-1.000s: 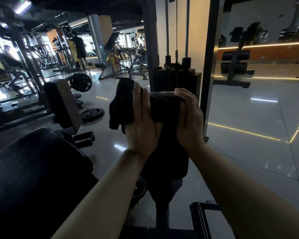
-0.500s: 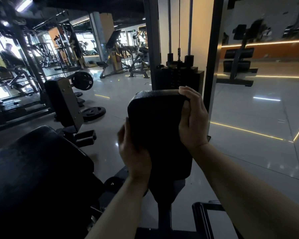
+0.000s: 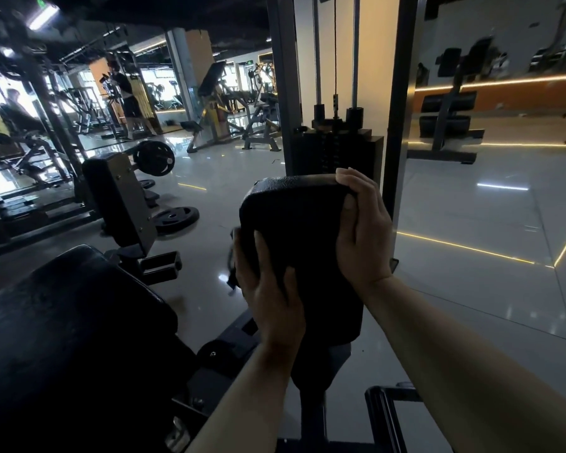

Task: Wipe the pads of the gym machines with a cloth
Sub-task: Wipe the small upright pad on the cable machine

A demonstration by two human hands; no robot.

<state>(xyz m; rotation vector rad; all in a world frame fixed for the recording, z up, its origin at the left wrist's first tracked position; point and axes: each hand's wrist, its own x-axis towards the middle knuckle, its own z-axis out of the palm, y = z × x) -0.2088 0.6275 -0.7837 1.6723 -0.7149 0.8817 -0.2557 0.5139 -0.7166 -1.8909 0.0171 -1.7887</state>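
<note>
While right hand [image 3: 361,228] curls over pad [image 3: 299,230] top corner to steady it, left hand [image 3: 268,295] presses dark cloth [image 3: 232,273] against its left edge, fingers extended, wiping

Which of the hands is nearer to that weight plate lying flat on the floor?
Left. The left hand presses the pad's left side, toward the weight plate; the right hand grips the pad's far corner.

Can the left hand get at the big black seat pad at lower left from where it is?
Probably yes. The left hand works the left edge of the upright black vinyl pad, and nothing stands between it and the big black seat pad beside it.
</note>
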